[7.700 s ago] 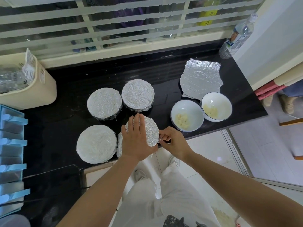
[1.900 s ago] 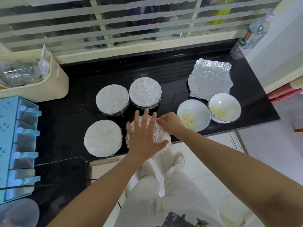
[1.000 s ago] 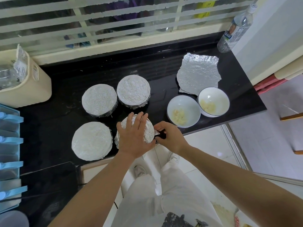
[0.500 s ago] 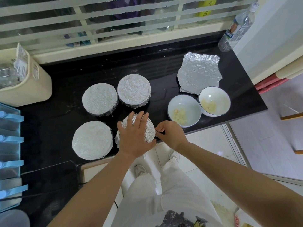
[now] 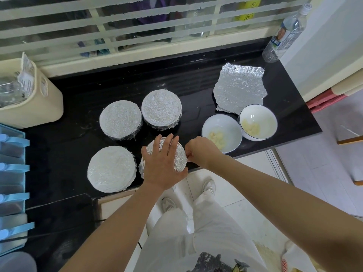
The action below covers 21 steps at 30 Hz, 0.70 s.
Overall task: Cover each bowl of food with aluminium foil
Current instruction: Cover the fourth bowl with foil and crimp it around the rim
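From my feed, the left hand (image 5: 163, 163) lies flat on top of the foil-wrapped bowl (image 5: 179, 160) at the near edge of the black surface (image 5: 196, 79). Its fingers (image 5: 167, 142) are straight and spread, pressing down, and the palm hides most of the bowl's top and near side. I see only the right flank of crinkled foil and a strip at the left.

The right hand (image 5: 202, 152) is against the bowl's right side with its knuckles towards me. Its fingers (image 5: 189, 152) are curled in at the foil edge, but the tips are tucked out of sight. I cannot tell whether they pinch the foil or only push on it.

Three covered bowls (image 5: 120, 119) (image 5: 161, 108) (image 5: 112, 168) stand to the left and behind, and their contents are hidden.

Two open bowls (image 5: 229, 124) (image 5: 261, 116) sit touching on the right, each with pale food I cannot identify. The farther one overlaps a corner of the loose foil sheet (image 5: 239, 89).

A water bottle (image 5: 284, 34) stands in the far right corner, its label too small to read. A cream bin (image 5: 39, 103) and a blue rack (image 5: 11, 173) are cut off by the left edge of the frame.
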Tool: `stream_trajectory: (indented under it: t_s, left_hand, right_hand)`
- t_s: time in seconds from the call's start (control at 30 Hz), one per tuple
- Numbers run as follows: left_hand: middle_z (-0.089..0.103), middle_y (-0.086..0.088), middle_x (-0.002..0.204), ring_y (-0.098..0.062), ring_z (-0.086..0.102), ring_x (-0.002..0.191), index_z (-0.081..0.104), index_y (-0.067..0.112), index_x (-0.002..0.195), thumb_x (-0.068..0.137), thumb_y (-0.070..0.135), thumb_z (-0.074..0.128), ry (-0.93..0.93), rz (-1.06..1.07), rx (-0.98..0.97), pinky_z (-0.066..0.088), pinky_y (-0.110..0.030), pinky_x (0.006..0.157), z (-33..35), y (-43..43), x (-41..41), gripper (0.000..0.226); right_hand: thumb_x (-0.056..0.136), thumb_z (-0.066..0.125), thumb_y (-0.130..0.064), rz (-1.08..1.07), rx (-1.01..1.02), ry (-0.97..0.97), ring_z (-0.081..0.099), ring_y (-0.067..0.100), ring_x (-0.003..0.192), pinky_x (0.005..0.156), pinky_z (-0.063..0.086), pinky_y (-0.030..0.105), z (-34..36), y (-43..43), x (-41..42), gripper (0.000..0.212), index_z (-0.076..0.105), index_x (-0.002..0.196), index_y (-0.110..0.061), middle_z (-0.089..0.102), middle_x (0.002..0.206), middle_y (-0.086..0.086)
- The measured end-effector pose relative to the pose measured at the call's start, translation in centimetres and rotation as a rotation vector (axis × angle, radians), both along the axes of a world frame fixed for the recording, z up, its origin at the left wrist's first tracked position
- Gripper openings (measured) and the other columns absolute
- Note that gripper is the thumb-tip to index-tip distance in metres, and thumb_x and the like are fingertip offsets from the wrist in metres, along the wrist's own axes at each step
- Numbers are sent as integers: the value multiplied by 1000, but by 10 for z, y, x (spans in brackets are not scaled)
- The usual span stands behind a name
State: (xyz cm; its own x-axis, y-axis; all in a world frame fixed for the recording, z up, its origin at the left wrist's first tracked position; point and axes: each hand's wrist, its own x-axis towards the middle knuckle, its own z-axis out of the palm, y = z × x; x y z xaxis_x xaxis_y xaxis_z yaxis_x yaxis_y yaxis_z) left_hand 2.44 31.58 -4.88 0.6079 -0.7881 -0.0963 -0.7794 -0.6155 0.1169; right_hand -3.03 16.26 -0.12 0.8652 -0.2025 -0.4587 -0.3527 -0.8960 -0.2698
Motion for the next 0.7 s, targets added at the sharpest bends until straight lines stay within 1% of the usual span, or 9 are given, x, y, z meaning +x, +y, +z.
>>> stream_trajectory:
  t_s: [0.13,0.2,0.27,0.4,0.5,0.57,0.63,0.67,0.7]
  left_hand:
    - [38,1,153,-31,34,140,37,19,150,71,70,45,-1,2,9,32,-59,95,1,0,0,94]
    - [38,1,153,-31,34,140,36,19,150,71,70,44,2,6,13,32,-59,95,1,0,0,94]
    - [37,1,154,-31,34,140,36,19,150,71,71,44,8,8,17,32,-60,95,1,0,0,95]
    - [35,2,155,-31,32,141,35,20,151,71,72,43,23,12,18,32,-61,96,0,0,0,95]
    - [37,1,154,-32,34,141,37,19,150,73,74,44,21,16,9,33,-62,95,0,-1,0,96]
    - [38,0,154,-32,35,140,38,18,150,74,75,43,16,21,-6,33,-61,95,0,-1,-1,95]
    - [40,0,153,-32,36,140,39,17,149,76,76,41,11,29,-27,33,-61,96,0,-1,-2,94]
    - [40,-1,153,-32,36,140,39,17,149,77,77,40,11,32,-33,32,-61,96,0,-1,-2,94]
    - [40,-1,154,-32,36,140,39,17,150,78,78,39,12,33,-33,32,-61,96,-1,-1,-2,95]
  right_hand:
    - [83,67,-17,27,-48,26,63,26,74,67,54,33,3,1,8,7,67,85,-10,66,79,8]
    - [84,67,-19,-8,-48,23,59,24,69,67,54,33,0,1,7,10,68,86,-9,63,75,7]
    - [83,66,-18,-103,21,10,57,22,63,66,54,31,-4,2,3,12,73,83,-9,66,71,6]
    - [81,60,-11,-401,251,-23,67,24,62,66,58,30,-14,7,-11,18,76,76,-6,72,69,10]
    - [83,59,-4,-837,629,-43,68,30,68,74,61,38,-16,14,-22,19,73,85,8,71,84,26]
    - [86,60,-4,-1050,858,-83,65,32,73,69,61,31,-12,21,-29,21,69,94,14,66,96,34]
    - [87,66,-10,-1159,1008,-136,58,29,74,71,59,30,-12,29,-34,27,66,98,15,61,99,39]
    - [86,69,-13,-1179,1035,-152,56,27,75,76,58,32,-12,32,-36,28,68,96,14,61,93,38]
    - [85,71,-14,-1182,1025,-167,55,26,74,79,57,33,-13,34,-36,26,70,93,11,62,84,32]
